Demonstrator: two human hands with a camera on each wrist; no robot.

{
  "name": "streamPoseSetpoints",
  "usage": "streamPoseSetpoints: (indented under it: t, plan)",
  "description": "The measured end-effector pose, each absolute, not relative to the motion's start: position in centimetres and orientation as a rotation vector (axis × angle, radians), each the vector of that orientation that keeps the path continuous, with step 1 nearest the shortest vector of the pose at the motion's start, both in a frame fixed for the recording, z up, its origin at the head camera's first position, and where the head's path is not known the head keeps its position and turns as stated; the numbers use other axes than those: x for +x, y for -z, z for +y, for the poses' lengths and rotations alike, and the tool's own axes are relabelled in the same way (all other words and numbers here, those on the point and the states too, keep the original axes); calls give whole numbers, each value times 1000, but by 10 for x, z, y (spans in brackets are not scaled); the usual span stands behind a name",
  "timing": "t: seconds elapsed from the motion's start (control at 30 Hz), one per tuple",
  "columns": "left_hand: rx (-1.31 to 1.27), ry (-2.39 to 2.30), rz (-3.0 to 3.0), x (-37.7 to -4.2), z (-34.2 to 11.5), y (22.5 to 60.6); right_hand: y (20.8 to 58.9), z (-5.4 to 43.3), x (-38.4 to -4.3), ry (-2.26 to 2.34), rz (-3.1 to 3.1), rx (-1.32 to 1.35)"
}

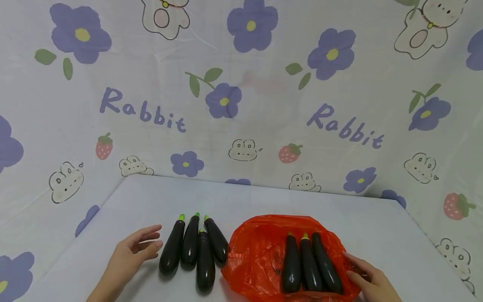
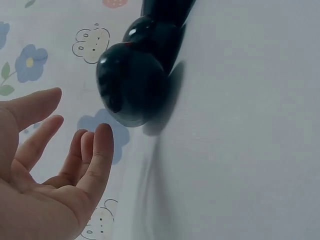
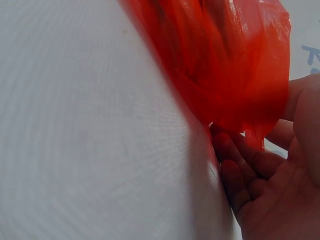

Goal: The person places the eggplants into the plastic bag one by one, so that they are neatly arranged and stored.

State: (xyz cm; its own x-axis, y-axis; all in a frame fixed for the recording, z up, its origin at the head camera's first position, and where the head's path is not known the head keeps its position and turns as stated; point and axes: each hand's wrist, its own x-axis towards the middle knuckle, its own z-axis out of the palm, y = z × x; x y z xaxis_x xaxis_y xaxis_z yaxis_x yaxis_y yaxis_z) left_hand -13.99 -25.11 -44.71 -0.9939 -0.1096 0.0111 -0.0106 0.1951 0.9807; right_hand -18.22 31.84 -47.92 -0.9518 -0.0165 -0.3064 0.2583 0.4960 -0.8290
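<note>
Several glossy dark eggplants point(image 1: 172, 247) lie side by side on the white table, their green stem ends pointing away. Just left of them hovers my left hand point(image 1: 132, 251), fingers loosely bent and apart from the nearest eggplant point(image 2: 132, 85). A red plastic bag point(image 1: 256, 260) spreads wide to the right, with three more eggplants point(image 1: 292, 266) lying in it. At the bag's right side my right hand point(image 1: 371, 279) touches the plastic. In the right wrist view its fingers point(image 3: 237, 182) lie low against the bag, partly hidden by the film.
The white table point(image 1: 158, 195) runs back to a hanging cloth point(image 1: 264, 113) printed with flowers, rabbits and strawberries. The bag's left edge lies close beside the loose eggplants.
</note>
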Motion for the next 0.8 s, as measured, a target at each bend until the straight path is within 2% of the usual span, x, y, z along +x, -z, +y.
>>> streamPoseSetpoints:
  t: [0.8]
  plan:
    - [154,2002,-2530,-146,-248,460,478,320,-183,1381,2512,174]
